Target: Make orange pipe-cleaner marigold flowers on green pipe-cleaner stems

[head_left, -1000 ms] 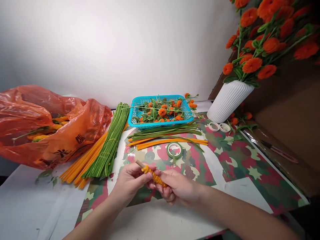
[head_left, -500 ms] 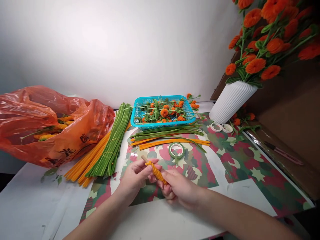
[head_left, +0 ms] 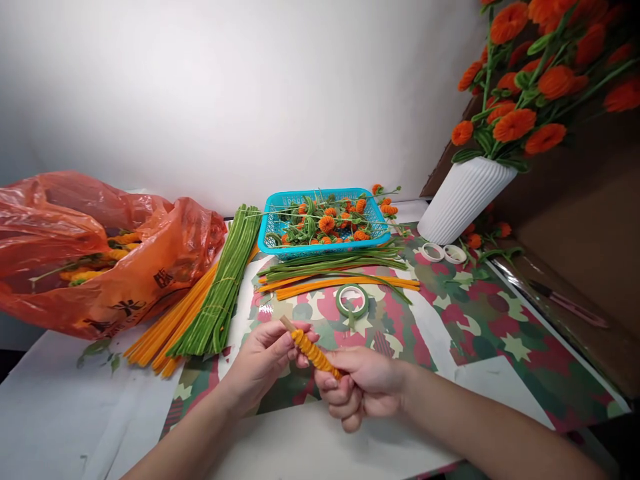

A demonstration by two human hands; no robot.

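Note:
A yellow-orange pipe cleaner (head_left: pixel 316 353) is coiled tightly around a thin wooden stick (head_left: pixel 287 323), whose bare end sticks out at the upper left. My right hand (head_left: pixel 363 387) is closed around the lower end of the coil, thumb on top and fingers curled beneath. At the upper end, my left hand (head_left: pixel 273 353) pinches the coiled stick between thumb and fingers; some of its fingertips lie behind it. Just beyond my hands lies a roll of green tape (head_left: pixel 341 308) with its loose end toward me.
Green pipe cleaners (head_left: pixel 220 293) and orange ones (head_left: pixel 165 320) lie bundled at left beside a red plastic bag (head_left: pixel 165 243). Behind the tape is a blue basket (head_left: pixel 325 251) of orange flowers. A white vase (head_left: pixel 463 200), white tape rolls (head_left: pixel 433 251) and a pink-handled knife (head_left: pixel 575 308) are at right.
My right hand has shifted slightly down and turned, so more of the coil shows between my hands. My left hand has moved slightly left, still at the upper end.

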